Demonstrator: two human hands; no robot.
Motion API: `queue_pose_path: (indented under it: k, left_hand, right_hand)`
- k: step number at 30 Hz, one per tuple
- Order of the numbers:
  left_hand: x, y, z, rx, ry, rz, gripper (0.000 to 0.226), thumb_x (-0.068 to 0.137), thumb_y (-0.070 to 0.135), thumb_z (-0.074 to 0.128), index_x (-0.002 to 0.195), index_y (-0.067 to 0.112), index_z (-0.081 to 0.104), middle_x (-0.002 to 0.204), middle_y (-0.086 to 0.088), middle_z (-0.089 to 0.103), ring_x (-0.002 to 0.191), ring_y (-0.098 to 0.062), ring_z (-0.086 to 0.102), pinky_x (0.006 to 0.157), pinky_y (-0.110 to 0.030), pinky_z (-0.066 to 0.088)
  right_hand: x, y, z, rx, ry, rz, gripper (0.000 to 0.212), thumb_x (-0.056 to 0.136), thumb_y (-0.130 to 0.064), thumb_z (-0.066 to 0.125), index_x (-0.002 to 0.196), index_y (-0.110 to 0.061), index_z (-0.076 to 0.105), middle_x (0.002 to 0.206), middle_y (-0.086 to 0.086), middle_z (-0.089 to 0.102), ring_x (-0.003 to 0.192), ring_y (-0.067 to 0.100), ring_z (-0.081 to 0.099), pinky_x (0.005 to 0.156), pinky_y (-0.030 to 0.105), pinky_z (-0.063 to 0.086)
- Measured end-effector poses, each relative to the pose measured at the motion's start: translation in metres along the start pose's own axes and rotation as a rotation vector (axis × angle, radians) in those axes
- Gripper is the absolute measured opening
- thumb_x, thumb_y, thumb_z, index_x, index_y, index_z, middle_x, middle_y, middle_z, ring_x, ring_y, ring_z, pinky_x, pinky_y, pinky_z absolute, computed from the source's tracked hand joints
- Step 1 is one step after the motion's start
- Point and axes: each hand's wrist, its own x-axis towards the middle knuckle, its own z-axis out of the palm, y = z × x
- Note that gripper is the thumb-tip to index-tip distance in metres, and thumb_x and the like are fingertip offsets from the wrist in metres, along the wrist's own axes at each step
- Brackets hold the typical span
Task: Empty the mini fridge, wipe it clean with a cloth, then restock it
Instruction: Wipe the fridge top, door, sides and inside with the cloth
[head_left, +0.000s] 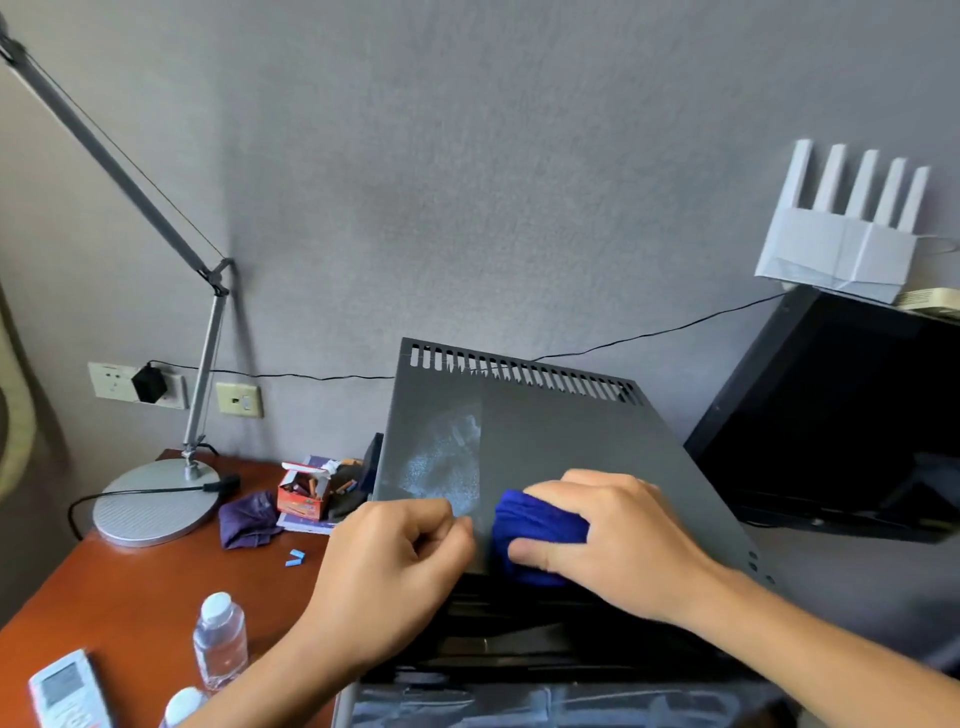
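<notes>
The right hand (613, 525) grips the blue cloth (535, 525) on the mini fridge (561, 441) top, left hand (395, 561) clenched beside, so wiping seems underway and restocking remains.

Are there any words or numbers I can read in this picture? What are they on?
None can be read.
Orange box on the desk: printing on its front, too blurred to read.
Remote control: a screen and buttons, too small to read.
Clear bottle: no label shows.
Mini fridge, blue cloth, white router: no writing shows.
</notes>
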Motion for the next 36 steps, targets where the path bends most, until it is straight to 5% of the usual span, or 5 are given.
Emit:
queue_pose_path:
  k: [4, 10, 16, 24, 36]
  left_hand:
    - [0.003, 0.001, -0.002, -0.222, 0.076, -0.079, 0.052, 0.085, 0.056, 0.048, 0.066, 0.01, 0.034, 0.056, 0.008, 0.026, 0.055, -0.004, 0.028, 0.051, -0.031, 0.027]
    - [0.003, 0.001, -0.005, -0.359, 0.029, -0.126, 0.046, 0.086, 0.058, 0.042, 0.054, 0.026, 0.049, 0.053, 0.012, 0.038, 0.054, -0.004, 0.035, 0.054, -0.03, 0.031]
    - [0.003, -0.003, -0.003, -0.287, 0.065, -0.118, 0.051, 0.086, 0.059, 0.044, 0.059, 0.017, 0.032, 0.056, 0.008, 0.026, 0.055, -0.007, 0.028, 0.055, -0.033, 0.025]
    - [0.006, -0.005, -0.003, -0.132, 0.02, -0.071, 0.049, 0.087, 0.059, 0.043, 0.06, 0.019, 0.034, 0.061, -0.007, 0.03, 0.056, -0.008, 0.028, 0.056, -0.032, 0.025]
    - [0.003, 0.006, -0.005, -0.422, 0.236, -0.198, 0.043, 0.084, 0.048, 0.047, 0.06, 0.015, 0.033, 0.057, 0.01, 0.031, 0.056, -0.003, 0.03, 0.051, -0.022, 0.026]
  right_hand:
    - [-0.019, -0.019, -0.001, 0.188, 0.11, -0.004, 0.059, 0.076, -0.086, 0.054, 0.118, -0.046, 0.063, 0.085, -0.013, 0.061, 0.079, 0.01, 0.06, 0.076, 0.032, 0.051]
    - [0.022, -0.026, 0.027, -0.049, 0.052, -0.038, 0.066, 0.08, -0.093, 0.036, 0.115, -0.042, 0.061, 0.085, -0.008, 0.055, 0.079, 0.012, 0.059, 0.069, 0.035, 0.051]
    - [0.156, 0.031, 0.048, -0.118, 0.102, 0.094, 0.065, 0.081, -0.088, 0.038, 0.116, -0.039, 0.063, 0.102, -0.007, 0.069, 0.101, 0.025, 0.066, 0.077, 0.035, 0.049]
    - [0.299, 0.071, 0.075, -0.18, 0.154, 0.179, 0.053, 0.095, -0.072, 0.042, 0.105, -0.026, 0.067, 0.106, 0.002, 0.072, 0.098, 0.03, 0.067, 0.074, 0.034, 0.047]
    - [0.146, -0.008, 0.05, -0.143, 0.126, -0.01, 0.057, 0.087, -0.079, 0.048, 0.094, -0.024, 0.06, 0.093, -0.003, 0.067, 0.092, 0.028, 0.065, 0.067, 0.033, 0.036]
